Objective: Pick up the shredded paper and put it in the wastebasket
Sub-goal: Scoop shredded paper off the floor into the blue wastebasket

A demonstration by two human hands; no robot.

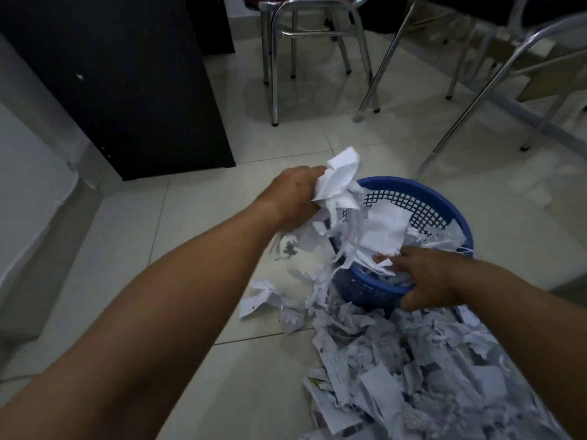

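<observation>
Left hand (293,195): clutching shredded paper (338,182) over wastebasket (409,185)
Right hand (427,281): gripping its near rim
Floor (197,249): paper heap (413,360), chairs (275,74) beyond

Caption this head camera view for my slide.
Left hand holds shredded paper at the blue wastebasket; right hand grips its rim.

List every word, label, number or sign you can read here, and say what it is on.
No text can be read.
The shreds on the floor: grey print, too small and blurred to read.
The handful in the left hand: no legible print.
The wastebasket: no label visible.
</observation>
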